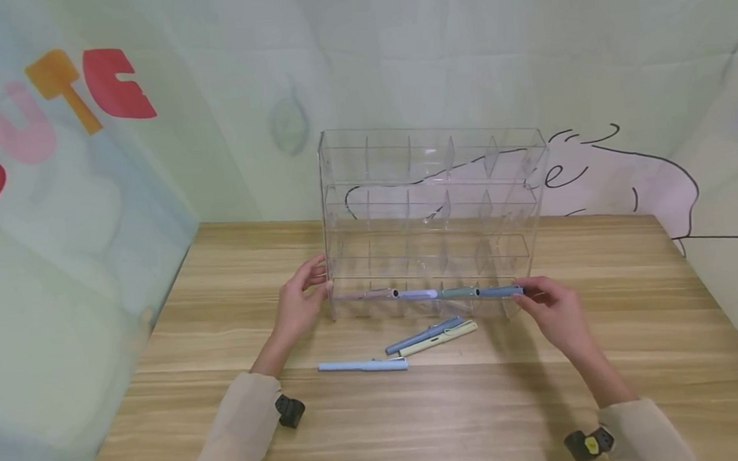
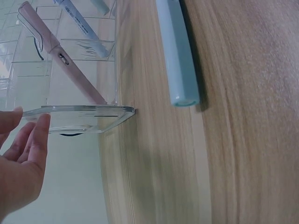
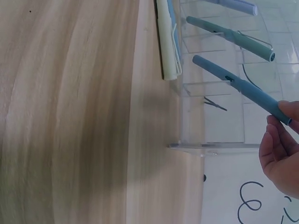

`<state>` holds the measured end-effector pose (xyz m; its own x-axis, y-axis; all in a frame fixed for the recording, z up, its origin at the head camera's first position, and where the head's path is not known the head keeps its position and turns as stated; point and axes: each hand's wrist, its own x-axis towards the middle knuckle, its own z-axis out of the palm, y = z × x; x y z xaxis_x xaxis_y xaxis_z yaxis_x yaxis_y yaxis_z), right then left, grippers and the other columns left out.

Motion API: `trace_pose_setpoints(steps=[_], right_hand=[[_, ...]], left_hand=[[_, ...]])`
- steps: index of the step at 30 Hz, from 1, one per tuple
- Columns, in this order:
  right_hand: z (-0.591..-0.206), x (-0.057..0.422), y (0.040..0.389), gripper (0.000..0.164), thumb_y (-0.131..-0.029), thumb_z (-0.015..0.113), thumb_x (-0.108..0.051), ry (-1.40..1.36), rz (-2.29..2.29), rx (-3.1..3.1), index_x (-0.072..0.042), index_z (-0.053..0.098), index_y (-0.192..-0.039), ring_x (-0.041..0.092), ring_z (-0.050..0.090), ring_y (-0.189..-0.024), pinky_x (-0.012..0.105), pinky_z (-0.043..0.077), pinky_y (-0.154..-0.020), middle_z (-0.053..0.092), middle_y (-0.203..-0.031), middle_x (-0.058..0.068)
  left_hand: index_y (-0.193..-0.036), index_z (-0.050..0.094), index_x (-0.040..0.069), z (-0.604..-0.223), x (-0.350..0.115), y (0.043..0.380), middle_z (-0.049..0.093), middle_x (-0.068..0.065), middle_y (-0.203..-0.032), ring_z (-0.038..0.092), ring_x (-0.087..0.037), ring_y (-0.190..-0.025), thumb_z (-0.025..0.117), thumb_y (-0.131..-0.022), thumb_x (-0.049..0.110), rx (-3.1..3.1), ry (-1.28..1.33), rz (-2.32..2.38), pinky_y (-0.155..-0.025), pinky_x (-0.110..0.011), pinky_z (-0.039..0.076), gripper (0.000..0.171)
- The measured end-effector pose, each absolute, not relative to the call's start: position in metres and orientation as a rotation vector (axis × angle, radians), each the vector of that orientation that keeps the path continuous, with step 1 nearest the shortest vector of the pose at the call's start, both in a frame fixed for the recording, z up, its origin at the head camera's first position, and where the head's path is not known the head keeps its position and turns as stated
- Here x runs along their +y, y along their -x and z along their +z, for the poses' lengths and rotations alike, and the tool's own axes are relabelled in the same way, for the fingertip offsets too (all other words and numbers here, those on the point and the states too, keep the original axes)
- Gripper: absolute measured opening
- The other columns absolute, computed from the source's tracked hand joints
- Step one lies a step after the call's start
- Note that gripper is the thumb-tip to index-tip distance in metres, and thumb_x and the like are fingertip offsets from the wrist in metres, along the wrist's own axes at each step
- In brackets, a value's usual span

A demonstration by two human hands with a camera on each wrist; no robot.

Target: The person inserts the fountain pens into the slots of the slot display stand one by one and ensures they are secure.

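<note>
A clear acrylic pen rack (image 1: 325, 212) with several divided tiers stands upright. My left hand (image 1: 299, 304) grips the rack's left side panel, thumb and fingers on either side of its edge. With thumb and fingertips my right hand (image 1: 557, 316) pinches the end of a blue pen (image 3: 254, 94), which lies slanted at the right end of the lowest tier. Along that tier lie a pink pen (image 2: 70, 70), a lavender pen (image 1: 417, 294) and a green pen (image 3: 247, 43).
On the wooden table (image 1: 456, 415) before the rack lie a light blue pen (image 1: 361, 365), a darker blue pen (image 1: 421, 336) and a pale green pen (image 1: 440, 338), the latter two close together. A printed cloth backdrop (image 1: 242, 125) hangs behind the table.
</note>
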<state>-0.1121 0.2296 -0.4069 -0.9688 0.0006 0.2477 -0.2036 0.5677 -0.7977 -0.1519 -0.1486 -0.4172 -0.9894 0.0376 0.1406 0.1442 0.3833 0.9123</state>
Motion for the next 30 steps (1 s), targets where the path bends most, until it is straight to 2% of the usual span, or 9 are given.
trace_pose_setpoints(steps=[8, 18, 21, 24, 28, 30], right_hand=[[-0.4149, 0.2253, 0.1136, 0.019, -0.077, 0.066, 0.009, -0.237, 1.355, -2.517, 0.007, 0.065, -0.096, -0.001, 0.054, -0.073, 0.008, 0.049, -0.065, 0.064, -0.085, 0.019], [-0.4163, 0.2253, 0.1125, 0.023, -0.078, 0.066, 0.008, -0.244, 1.391, -2.512, 0.008, 0.064, -0.101, -0.001, 0.052, -0.073, 0.009, 0.048, -0.062, 0.062, -0.085, 0.017], [-0.4148, 0.2271, 0.1115, 0.028, -0.081, 0.065, 0.004, -0.229, 1.388, -2.538, 0.006, 0.061, -0.108, 0.000, 0.053, -0.074, 0.009, 0.048, -0.064, 0.061, -0.086, 0.016], [-0.4124, 0.2300, 0.1106, 0.031, -0.086, 0.063, -0.007, -0.167, 1.354, -2.600, 0.003, 0.058, -0.114, 0.001, 0.053, -0.074, 0.010, 0.048, -0.065, 0.061, -0.089, 0.013], [-0.4092, 0.2324, 0.1100, 0.030, -0.090, 0.059, -0.019, -0.067, 1.344, -2.676, 0.003, 0.059, -0.109, 0.000, 0.054, -0.074, 0.014, 0.048, -0.061, 0.063, -0.091, 0.013], [-0.4088, 0.2326, 0.1099, 0.028, -0.091, 0.058, -0.020, -0.057, 1.348, -2.686, 0.004, 0.061, -0.105, 0.000, 0.055, -0.073, 0.016, 0.048, -0.058, 0.064, -0.090, 0.014]], left_hand=[[-0.130, 0.045, 0.001, -0.4180, -0.1477, 0.1521, 0.057, -0.021, -0.115, 0.056, -0.032, -0.104, 0.059, -0.085, -0.003, -2.538, 0.169, -1.666, -0.082, -0.033, 0.054, 0.047], [-0.131, 0.044, 0.001, -0.4179, -0.1479, 0.1517, 0.057, -0.021, -0.115, 0.056, -0.032, -0.104, 0.059, -0.085, -0.004, -2.530, 0.175, -1.671, -0.081, -0.032, 0.054, 0.048], [-0.131, 0.044, 0.001, -0.4178, -0.1477, 0.1518, 0.057, -0.021, -0.115, 0.056, -0.032, -0.104, 0.059, -0.085, -0.004, -2.533, 0.172, -1.668, -0.081, -0.032, 0.054, 0.048], [-0.131, 0.044, 0.001, -0.4177, -0.1475, 0.1520, 0.057, -0.021, -0.116, 0.056, -0.032, -0.104, 0.059, -0.085, -0.005, -2.534, 0.168, -1.671, -0.081, -0.032, 0.054, 0.048], [-0.131, 0.045, 0.001, -0.4181, -0.1477, 0.1520, 0.057, -0.021, -0.116, 0.056, -0.032, -0.104, 0.059, -0.085, -0.004, -2.533, 0.165, -1.677, -0.081, -0.032, 0.054, 0.048], [-0.131, 0.045, 0.001, -0.4186, -0.1480, 0.1520, 0.057, -0.021, -0.115, 0.056, -0.032, -0.104, 0.059, -0.085, -0.004, -2.531, 0.168, -1.676, -0.081, -0.032, 0.054, 0.048]])
